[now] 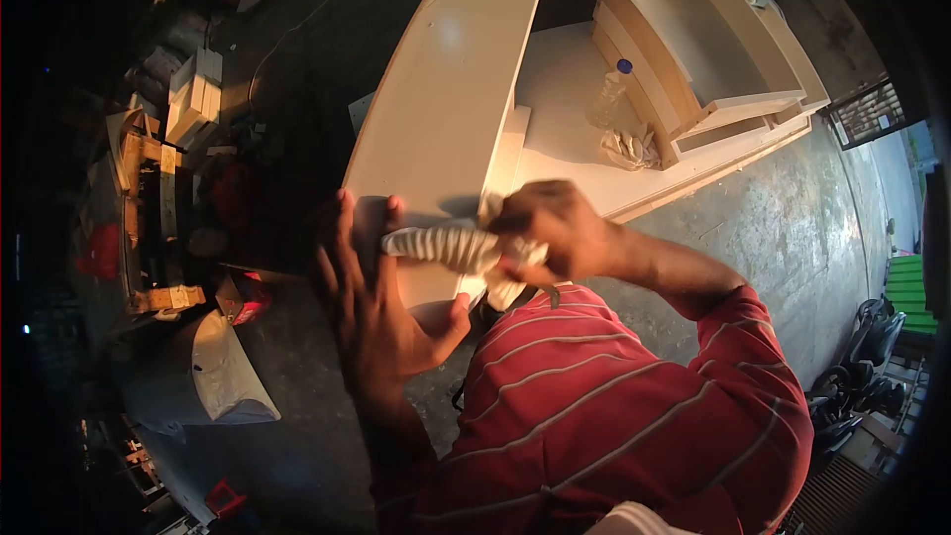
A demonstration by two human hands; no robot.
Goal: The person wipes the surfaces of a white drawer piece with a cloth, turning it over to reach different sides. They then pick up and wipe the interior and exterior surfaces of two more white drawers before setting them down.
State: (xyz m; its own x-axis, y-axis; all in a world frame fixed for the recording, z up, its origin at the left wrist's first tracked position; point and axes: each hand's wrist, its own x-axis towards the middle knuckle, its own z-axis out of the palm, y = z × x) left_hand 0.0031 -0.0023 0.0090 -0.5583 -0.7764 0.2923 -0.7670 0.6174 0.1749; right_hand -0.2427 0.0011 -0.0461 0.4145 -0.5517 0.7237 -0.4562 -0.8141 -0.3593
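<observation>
A long pale wooden board (456, 79) with one curved edge extends away from me, its near end at my hands. My left hand (381, 317) lies against that near end, fingers stretched and spread along the left side, thumb apart on the right. My right hand (555, 228) is closed around a bunched striped cloth (446, 244), which touches the board's surface. This hand is slightly blurred. Part of the cloth hangs below its fingers, and the palm side is hidden.
A pale worktop (565, 69) on the right bears a drawer-like wooden box (693, 50), a clear bottle (607, 99) with a blue cap and a crumpled cloth (631, 149). Wood pieces (196, 99) are stacked at left. A curved panel (233, 376) stands at lower left.
</observation>
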